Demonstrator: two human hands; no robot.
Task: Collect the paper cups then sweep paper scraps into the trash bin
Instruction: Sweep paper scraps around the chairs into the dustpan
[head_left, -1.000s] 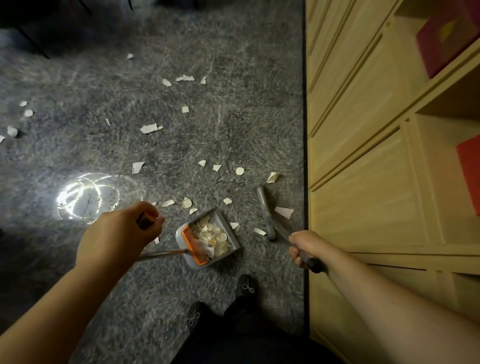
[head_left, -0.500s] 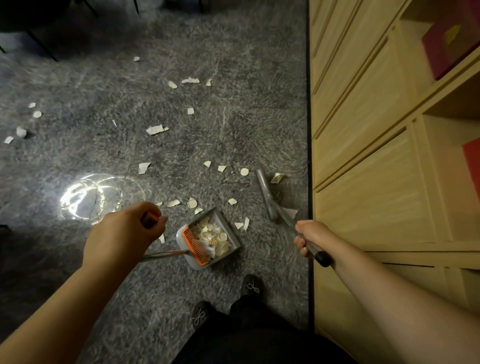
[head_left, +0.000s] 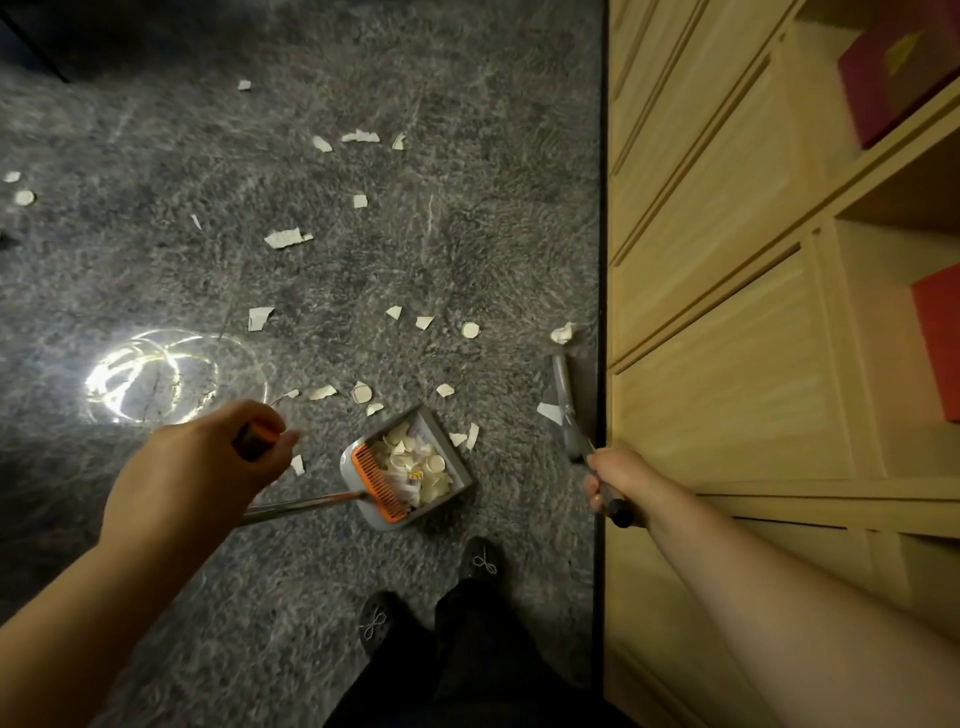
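Note:
My left hand (head_left: 208, 467) grips the orange-tipped handle of a grey dustpan (head_left: 457, 467), which sits on the carpet with an orange comb edge and a heap of paper scraps inside. My right hand (head_left: 613, 480) grips the dark handle of a broom. Its grey broom head (head_left: 563, 400) lies against the carpet beside the cabinet, close to a white scrap (head_left: 549, 413) and a crumpled scrap (head_left: 563, 332). Several white paper scraps (head_left: 283, 238) lie scattered over the grey carpet ahead. No paper cups or trash bin are in sight.
A light wooden cabinet (head_left: 727, 312) with drawers and open shelves fills the right side; red boxes (head_left: 935, 343) sit on its shelves. A bright light patch (head_left: 150, 376) shines on the carpet at left. My black shoes (head_left: 480, 561) stand just behind the dustpan.
The broom head has swung right and forward, from near the dustpan to the strip of carpet along the cabinet. The dustpan and my left hand have stayed in place.

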